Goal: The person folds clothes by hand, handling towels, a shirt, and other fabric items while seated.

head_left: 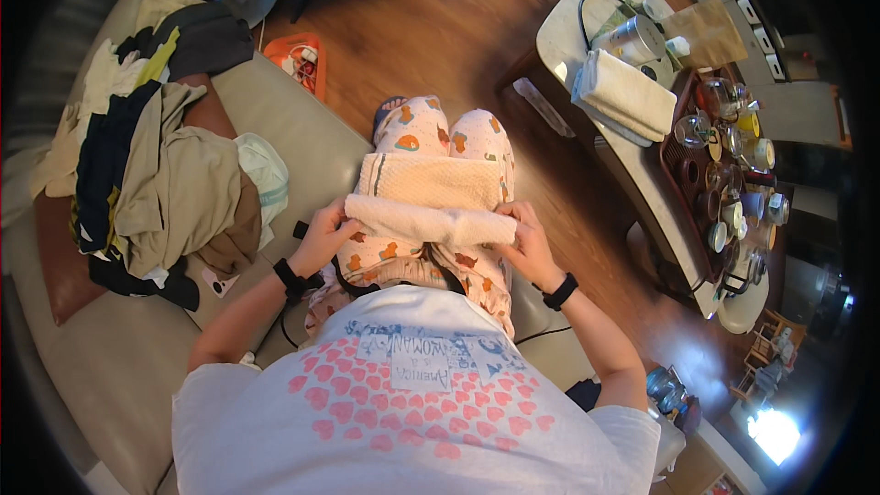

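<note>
A cream towel (pixel 431 222) lies across my lap, its near edge turned into a thick roll. Beyond the roll, the flat part of the towel spreads over my thighs and shows a dark stripe along its far side. My left hand (pixel 324 236) grips the left end of the roll. At the other end, my right hand (pixel 532 243) has its fingers closed around the roll. Both thumbs and fingertips are partly tucked behind the cloth. Under the towel are my patterned pyjama trousers (pixel 408 135).
On the sofa (pixel 275 115) to my left sits a heap of clothes (pixel 183 179). An orange basket (pixel 310 60) stands on the floor beyond. At right, a low table (pixel 568 32) bears a folded cream towel (pixel 628 96) and a brown tea tray (pixel 674 160) crowded with cups.
</note>
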The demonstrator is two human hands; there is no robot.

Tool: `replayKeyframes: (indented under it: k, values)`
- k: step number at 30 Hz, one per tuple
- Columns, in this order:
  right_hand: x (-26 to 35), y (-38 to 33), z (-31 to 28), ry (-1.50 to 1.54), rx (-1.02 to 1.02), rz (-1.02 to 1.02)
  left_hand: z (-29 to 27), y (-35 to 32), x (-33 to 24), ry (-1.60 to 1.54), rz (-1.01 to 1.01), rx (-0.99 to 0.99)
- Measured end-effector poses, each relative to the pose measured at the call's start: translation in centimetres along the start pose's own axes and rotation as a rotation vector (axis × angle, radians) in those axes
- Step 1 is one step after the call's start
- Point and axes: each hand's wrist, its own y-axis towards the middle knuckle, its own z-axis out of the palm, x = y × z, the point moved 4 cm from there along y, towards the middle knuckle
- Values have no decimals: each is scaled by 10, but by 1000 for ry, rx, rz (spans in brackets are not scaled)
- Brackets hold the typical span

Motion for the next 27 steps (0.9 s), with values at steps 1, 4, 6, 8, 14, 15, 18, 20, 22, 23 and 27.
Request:
replayKeyframes:
  k: [1,4,6,8,14,15,18,20,22,23,27]
  values:
    - [-4,-3,6,55,-64,94,4,2,-4,0,-5,6]
    - [-20,8,14,193,-191,356,-9,24,-9,475,259,-208]
    - [-32,18,16,230,-259,552,-14,39,2,270,98,-258]
    - [-38,23,22,236,-225,602,-25,51,18,58,-150,-239]
    - [-42,20,14,103,-129,679,-7,48,-20,301,183,-505]
    - [-43,20,11,64,-86,676,9,45,-40,498,298,-488]
    - [-19,43,15,380,-313,566,-6,54,-5,407,153,-373]
    - [-36,47,27,430,-279,645,-15,65,17,211,121,-274]
    - [-68,39,37,438,-313,679,-5,72,-2,95,-2,-118]
    - [-69,40,40,535,-225,727,3,71,-13,-11,-135,-12]
    - [-70,45,9,733,-234,698,23,94,-61,109,-107,-27]
